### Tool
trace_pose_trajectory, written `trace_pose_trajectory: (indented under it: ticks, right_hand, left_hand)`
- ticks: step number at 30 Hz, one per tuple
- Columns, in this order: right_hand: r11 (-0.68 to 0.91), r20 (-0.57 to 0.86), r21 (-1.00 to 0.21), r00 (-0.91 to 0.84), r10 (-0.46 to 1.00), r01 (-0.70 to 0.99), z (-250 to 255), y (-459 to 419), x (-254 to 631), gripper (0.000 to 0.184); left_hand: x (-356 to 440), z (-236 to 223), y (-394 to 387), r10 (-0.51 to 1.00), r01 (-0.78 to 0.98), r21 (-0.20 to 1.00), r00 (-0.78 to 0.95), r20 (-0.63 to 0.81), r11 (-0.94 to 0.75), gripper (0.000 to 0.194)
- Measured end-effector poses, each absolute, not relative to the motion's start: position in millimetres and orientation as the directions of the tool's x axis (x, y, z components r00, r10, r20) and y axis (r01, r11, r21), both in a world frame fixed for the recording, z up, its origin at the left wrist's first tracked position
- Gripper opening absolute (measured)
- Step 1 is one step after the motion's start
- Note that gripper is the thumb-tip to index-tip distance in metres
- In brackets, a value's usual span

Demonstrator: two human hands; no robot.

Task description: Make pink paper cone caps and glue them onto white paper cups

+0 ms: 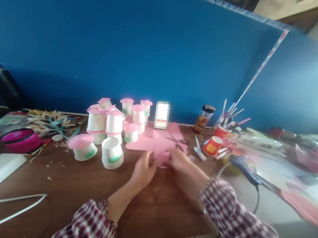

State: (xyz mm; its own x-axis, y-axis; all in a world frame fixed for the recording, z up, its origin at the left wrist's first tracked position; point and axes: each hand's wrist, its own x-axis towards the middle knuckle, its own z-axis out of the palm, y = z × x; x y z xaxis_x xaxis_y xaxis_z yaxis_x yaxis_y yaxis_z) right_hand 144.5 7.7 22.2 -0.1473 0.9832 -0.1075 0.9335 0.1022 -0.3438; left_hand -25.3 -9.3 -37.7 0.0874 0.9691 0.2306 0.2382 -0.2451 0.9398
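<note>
Blue wall (126, 51) is filling the background; below it a brown table (87, 202) is running across. Big pink sheet (139, 141) is lying flat on the table, mid-scene. Checkered sleeves (87, 225) are covering both forearms. Dark flask (2, 83) is leaning at far left. Left hand (144, 169) and right hand (179, 161) are meeting just at the near edge of the sheet: both are closing in a pinch, fingers bent, left one gripping the left edge of a small pink piece (162, 158), right one gripping its right edge; can't tell how tightly. Magenta pouch (23, 140) is sitting at left, wooden strips (54, 123) piling just behind it. Dark-lidded jar (203, 120) is standing by the wall, right of the sheet. White cups (114, 122) with pink tops are grouping left of the sheet, upside down, some stacking; bare-topped white cup (112, 146) is standing nearest the left hand among them. Red cup (212, 146) is resting right of the sheet. Scissors (178, 140) are lying on the sheet beyond the right hand, blades pointing left. The pink piece is staying between the hands, low centre. White marker (200, 154) is lying near the red cup.
</note>
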Motion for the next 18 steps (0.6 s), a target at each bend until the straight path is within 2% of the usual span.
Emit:
trace_pose_trajectory:
  ticks: [5, 9, 11, 13, 16, 18]
  right_hand:
    - [0.152, -0.097, -0.438, -0.215, 0.972, 0.886, 21.7, 12.1, 147.2, 0.05]
    - [0.124, -0.093, -0.481, -0.191, 0.977, 0.868, 16.6, 13.3, 148.8, 0.033]
    - [0.111, -0.067, -0.527, -0.171, 0.983, 0.843, 10.9, 14.7, 149.8, 0.033]
    - [0.106, -0.028, -0.644, -0.162, 0.986, 0.757, 4.9, 15.7, 150.5, 0.041]
    - [0.093, 0.008, -0.846, -0.162, 0.987, 0.525, 0.4, 13.9, 149.8, 0.052]
    - [0.098, 0.039, -0.908, -0.151, 0.988, 0.407, 2.0, 9.9, 147.6, 0.054]
  left_hand:
    - [-25.2, -39.6, -9.6, 0.946, 0.283, 0.902, 0.114, 0.305, -0.325, 0.031]
    - [-25.0, -38.6, -10.2, 0.938, 0.286, 0.893, 0.119, 0.327, -0.347, 0.031]
    - [-24.8, -37.9, -10.2, 0.942, 0.263, 0.905, 0.11, 0.316, -0.334, 0.035]
    - [-24.9, -36.7, -9.5, 0.953, 0.211, 0.93, 0.092, 0.287, -0.301, 0.043]
    - [-25.1, -31.7, -8.4, 0.974, 0.094, 0.969, 0.042, 0.224, -0.227, 0.051]
    - [-25.1, -25.7, -8.9, 0.989, -0.018, 0.989, 0.027, 0.148, -0.148, 0.048]
